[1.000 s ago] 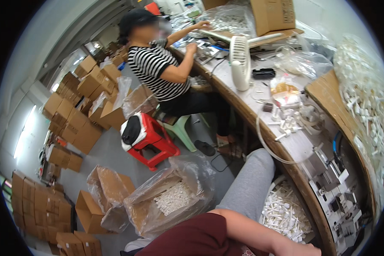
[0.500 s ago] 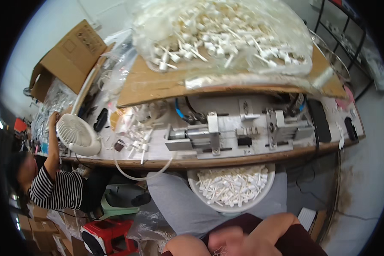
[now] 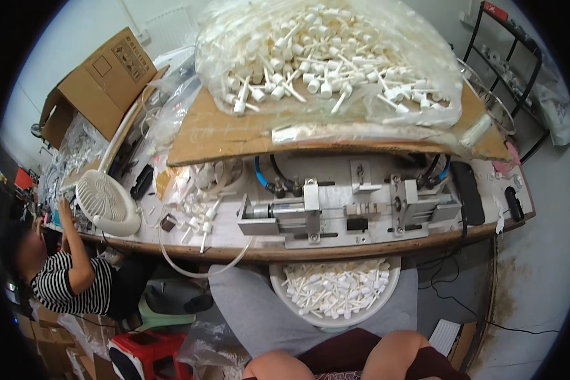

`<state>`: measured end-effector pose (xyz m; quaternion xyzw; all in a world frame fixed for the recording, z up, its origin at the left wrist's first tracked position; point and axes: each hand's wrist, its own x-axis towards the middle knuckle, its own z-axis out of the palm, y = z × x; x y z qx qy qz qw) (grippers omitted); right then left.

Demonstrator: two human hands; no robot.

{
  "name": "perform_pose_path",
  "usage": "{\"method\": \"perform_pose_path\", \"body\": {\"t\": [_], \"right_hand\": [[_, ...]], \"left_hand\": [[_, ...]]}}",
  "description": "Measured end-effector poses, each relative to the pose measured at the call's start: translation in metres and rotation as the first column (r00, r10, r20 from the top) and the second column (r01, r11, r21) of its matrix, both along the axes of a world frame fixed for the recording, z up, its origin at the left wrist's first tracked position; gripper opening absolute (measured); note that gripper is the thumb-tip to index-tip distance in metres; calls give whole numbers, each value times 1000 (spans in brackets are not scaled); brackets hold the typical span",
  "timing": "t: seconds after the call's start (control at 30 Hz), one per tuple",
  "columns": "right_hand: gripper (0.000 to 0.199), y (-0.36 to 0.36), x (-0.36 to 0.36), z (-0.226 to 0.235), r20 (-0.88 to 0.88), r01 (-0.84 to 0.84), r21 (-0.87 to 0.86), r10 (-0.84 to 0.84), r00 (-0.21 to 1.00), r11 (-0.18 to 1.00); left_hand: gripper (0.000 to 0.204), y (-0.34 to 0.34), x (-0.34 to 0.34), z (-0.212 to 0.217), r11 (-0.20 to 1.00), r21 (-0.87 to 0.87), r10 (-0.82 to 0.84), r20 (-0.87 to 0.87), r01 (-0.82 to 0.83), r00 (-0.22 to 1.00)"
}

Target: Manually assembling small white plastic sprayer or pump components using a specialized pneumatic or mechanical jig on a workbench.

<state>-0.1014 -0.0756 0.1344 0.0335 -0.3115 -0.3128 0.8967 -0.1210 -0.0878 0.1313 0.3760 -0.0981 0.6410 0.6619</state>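
Note:
Both of my forearms, the left arm (image 3: 275,366) and the right arm (image 3: 396,356), show bent at the lower edge, while my hands lie outside the picture. A round white basin (image 3: 335,323) rests between my grey-trousered legs, under the table's front edge. Many small white caps with thin stems (image 3: 335,291) fill it. Beyond it, a metal clamping fixture (image 3: 313,218) with two facing slides is mounted at the table edge. Loose white stemmed caps (image 3: 199,223) lie on the tabletop left of the fixture.
Above the fixture, a cardboard sheet (image 3: 225,133) carries a clear plastic bag (image 3: 212,63) of stemmed caps. A white fan (image 3: 107,202) and a looping pale hose (image 3: 171,261) are at left. A co-worker (image 3: 69,278) sits there beside a red stool (image 3: 145,348). A black shelf (image 3: 503,69) stands at right.
My blurred hand, seen low in the middle before, has dropped out of the picture. The view has shifted slightly, and the co-worker's raised arm has come down a little.

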Motion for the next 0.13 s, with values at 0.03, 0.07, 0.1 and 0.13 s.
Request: {"method": "perform_pose_path", "body": {"t": [0.03, 0.07, 0.1, 0.13], "right_hand": [[43, 12, -3, -2, 27, 70, 263, -80, 996, 962], [43, 5, -4, -12, 124, 2, 96, -14, 992, 995], [44, -13, -8, -26, 199, -39, -89, 56, 978, 995], [45, -29, -4, -31, 299, -91, -232, 160, 941, 968]], "left_hand": [[44, -9, 7, 12, 998, -48, -36, 17, 36, 999], [43, -13, 11, 21, 992, -108, -66, 22, 68, 998], [43, -16, 10, 29, 978, -177, -108, 24, 110, 994], [42, -16, 8, 35, 958, -239, -153, 34, 156, 988]]}}
